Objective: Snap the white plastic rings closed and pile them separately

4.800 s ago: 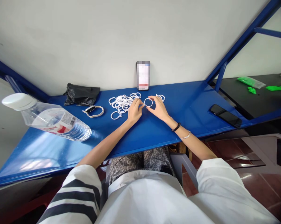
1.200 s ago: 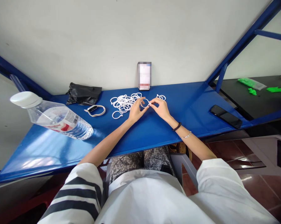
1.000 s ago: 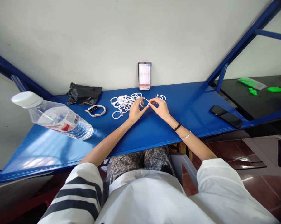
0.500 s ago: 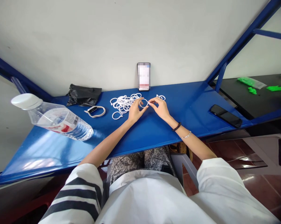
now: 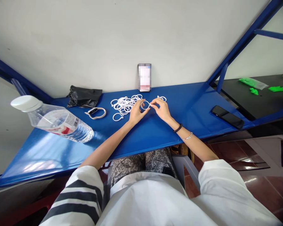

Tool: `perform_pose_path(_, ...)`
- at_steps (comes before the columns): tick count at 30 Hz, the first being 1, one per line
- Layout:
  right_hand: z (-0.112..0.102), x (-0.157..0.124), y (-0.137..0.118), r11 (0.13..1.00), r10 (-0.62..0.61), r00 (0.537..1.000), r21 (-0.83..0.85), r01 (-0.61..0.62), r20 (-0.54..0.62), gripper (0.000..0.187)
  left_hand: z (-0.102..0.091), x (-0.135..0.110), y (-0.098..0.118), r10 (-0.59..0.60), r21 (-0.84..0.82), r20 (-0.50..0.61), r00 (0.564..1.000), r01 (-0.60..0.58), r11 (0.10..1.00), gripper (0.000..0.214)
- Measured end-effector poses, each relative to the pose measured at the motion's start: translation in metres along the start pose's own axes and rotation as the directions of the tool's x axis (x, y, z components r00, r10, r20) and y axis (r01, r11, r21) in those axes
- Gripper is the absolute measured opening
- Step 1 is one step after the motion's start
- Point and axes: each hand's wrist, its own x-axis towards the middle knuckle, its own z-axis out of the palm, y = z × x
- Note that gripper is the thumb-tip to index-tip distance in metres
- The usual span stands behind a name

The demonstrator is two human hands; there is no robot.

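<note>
Fingers (image 5: 141,103) of both hands still pinching the white ring (image 5: 145,105).

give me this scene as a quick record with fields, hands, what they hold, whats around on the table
left hand: left hand pinches the left side of a white ring
right hand: right hand pinches the ring's right side
ring: held just above the blue table, between both hands
pile: loose white rings left of the hands, a few rings behind the right hand
left side: water bottle, smartwatch, black bag
back: phone propped upright against the wall
right side: dark phone lying flat
</note>
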Motion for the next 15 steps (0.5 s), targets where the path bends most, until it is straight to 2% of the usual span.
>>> perform_pose_path(15,0.0006,0.0001,0.0034,1.0,-0.021,1.0,-0.008,0.021,-0.004,0.017,0.0017,-0.0001,-0.0016,0.031,0.007,-0.018,0.999,-0.031,0.999,0.043)
